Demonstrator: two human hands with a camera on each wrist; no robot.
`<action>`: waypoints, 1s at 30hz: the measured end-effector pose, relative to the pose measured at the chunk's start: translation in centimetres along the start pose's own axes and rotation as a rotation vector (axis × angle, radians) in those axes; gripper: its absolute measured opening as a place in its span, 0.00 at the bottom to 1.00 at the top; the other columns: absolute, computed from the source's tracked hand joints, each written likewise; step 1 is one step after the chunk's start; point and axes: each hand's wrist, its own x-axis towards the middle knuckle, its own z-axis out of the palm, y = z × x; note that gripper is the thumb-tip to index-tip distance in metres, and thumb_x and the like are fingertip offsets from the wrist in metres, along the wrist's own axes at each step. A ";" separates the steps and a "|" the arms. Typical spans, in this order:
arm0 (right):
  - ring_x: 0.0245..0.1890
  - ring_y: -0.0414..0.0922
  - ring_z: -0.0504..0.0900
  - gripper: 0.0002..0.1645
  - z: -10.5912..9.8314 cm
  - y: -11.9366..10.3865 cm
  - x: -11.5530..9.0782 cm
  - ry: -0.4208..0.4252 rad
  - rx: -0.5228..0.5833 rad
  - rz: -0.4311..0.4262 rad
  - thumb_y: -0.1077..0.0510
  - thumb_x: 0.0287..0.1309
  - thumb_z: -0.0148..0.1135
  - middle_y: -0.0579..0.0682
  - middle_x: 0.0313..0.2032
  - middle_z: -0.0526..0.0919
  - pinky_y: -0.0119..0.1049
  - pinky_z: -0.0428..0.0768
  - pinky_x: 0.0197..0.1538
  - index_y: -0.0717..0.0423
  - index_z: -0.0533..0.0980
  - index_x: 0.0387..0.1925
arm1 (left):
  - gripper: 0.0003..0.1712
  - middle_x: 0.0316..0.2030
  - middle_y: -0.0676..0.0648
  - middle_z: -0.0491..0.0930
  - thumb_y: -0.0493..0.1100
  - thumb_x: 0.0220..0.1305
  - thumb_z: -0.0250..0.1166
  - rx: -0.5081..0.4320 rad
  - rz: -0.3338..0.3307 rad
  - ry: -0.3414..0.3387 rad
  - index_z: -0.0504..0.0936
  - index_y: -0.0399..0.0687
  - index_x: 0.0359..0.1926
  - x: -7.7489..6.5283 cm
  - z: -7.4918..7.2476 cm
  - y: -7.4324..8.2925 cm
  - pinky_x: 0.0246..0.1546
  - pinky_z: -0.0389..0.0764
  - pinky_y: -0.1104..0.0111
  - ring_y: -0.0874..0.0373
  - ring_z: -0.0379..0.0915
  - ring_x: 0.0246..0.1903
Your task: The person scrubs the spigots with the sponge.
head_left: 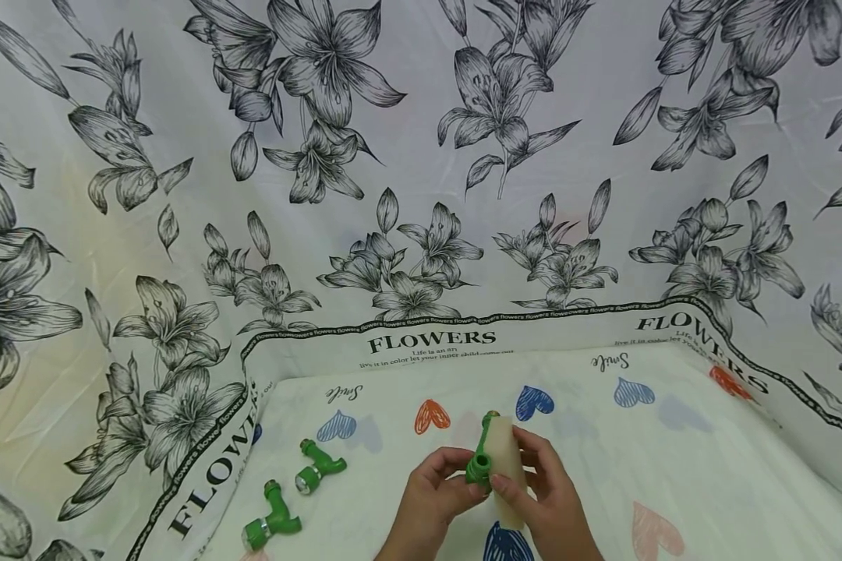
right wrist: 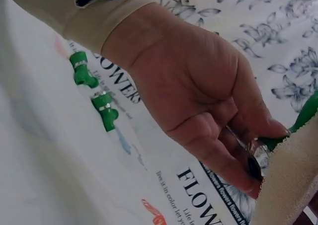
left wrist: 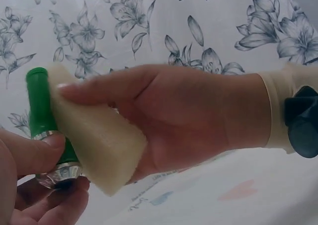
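My left hand [head_left: 435, 489] pinches a green faucet [head_left: 480, 466] with a silver collar, seen upright in the left wrist view. A beige sponge block [head_left: 508, 483] is gripped by my right hand [head_left: 553, 495], its thumb across the near face. The sponge lies against the faucet's side. In the left wrist view, the left thumb and fingers hold the faucet's metal end, while the right thumb presses the sponge [left wrist: 102, 138]. Some of the right fingers are hidden behind the sponge.
Two more green faucets lie on the left of the white cloth: one nearer [head_left: 274, 516], one slightly farther [head_left: 319, 466]. The cloth [head_left: 386, 421] has printed hearts. A flower-patterned curtain [head_left: 421, 164] rises behind and at both sides.
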 end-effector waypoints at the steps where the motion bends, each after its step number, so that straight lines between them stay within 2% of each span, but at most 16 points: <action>1: 0.59 0.53 0.78 0.36 0.1 -0.1 -0.1 -0.013 0.012 -0.017 0.55 0.70 0.76 0.49 0.63 0.79 0.38 0.83 0.58 0.45 0.72 0.74 | 0.22 0.54 0.41 0.85 0.33 0.69 0.75 0.013 0.005 -0.002 0.84 0.38 0.62 0.0 0.1 0.0 0.58 0.85 0.57 0.49 0.86 0.53; 8: 0.59 0.52 0.78 0.36 0.3 -0.2 -0.4 -0.075 0.025 -0.167 0.64 0.70 0.74 0.50 0.64 0.77 0.35 0.82 0.57 0.47 0.72 0.75 | 0.22 0.53 0.39 0.86 0.34 0.70 0.75 0.022 0.045 -0.014 0.85 0.36 0.63 -0.2 0.2 0.2 0.55 0.87 0.56 0.50 0.87 0.50; 12: 0.58 0.49 0.79 0.36 0.3 0.0 -0.4 -0.050 -0.029 -0.186 0.62 0.69 0.75 0.47 0.63 0.78 0.37 0.83 0.56 0.46 0.73 0.74 | 0.22 0.52 0.40 0.87 0.35 0.69 0.76 0.042 0.052 -0.014 0.85 0.35 0.62 -0.4 0.3 0.5 0.52 0.88 0.58 0.51 0.86 0.49; 17: 0.57 0.45 0.79 0.37 0.1 0.3 0.1 0.009 -0.116 -0.202 0.58 0.69 0.77 0.43 0.63 0.78 0.37 0.83 0.55 0.45 0.73 0.74 | 0.21 0.50 0.40 0.87 0.34 0.69 0.76 0.071 0.084 -0.047 0.85 0.34 0.61 -0.6 0.3 0.5 0.49 0.89 0.61 0.51 0.85 0.47; 24: 0.56 0.46 0.79 0.38 -0.3 0.8 0.7 0.037 -0.133 -0.216 0.60 0.68 0.77 0.44 0.63 0.76 0.36 0.83 0.54 0.47 0.73 0.75 | 0.23 0.50 0.41 0.87 0.32 0.71 0.74 0.104 0.137 -0.110 0.81 0.26 0.62 -0.6 0.1 0.4 0.50 0.89 0.61 0.54 0.86 0.47; 30: 0.56 0.48 0.78 0.38 -0.3 0.8 1.0 0.051 -0.157 -0.189 0.57 0.67 0.79 0.45 0.63 0.76 0.37 0.83 0.55 0.49 0.73 0.75 | 0.22 0.51 0.39 0.87 0.34 0.73 0.72 0.119 0.142 -0.125 0.82 0.29 0.64 -0.6 -0.2 0.5 0.50 0.89 0.61 0.53 0.87 0.48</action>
